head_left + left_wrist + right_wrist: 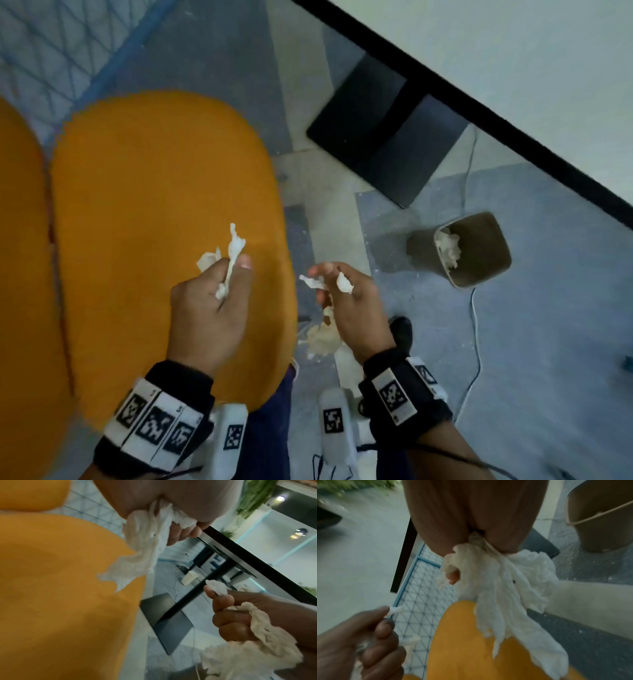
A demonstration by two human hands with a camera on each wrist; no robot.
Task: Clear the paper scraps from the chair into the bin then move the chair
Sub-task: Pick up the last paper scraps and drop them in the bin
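While both hands are raised over the orange chair (164,192), the left hand (209,315) pinches white paper scraps (233,253) between thumb and curled fingers above the seat. Off the seat's right edge, the right hand (349,308) grips a second bunch of scraps (343,282). On the floor to the right, well apart from both hands, stands the bin (479,253), with crumpled paper (448,248) inside.

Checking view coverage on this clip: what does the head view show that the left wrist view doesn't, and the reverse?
Head only: the bin with paper already inside, a white cable, both wristbands. Left wrist only: plants, ceiling lights, a pale bin far back. Both: orange chair, left hand and right hand gripping scraps, the dark floor plate.
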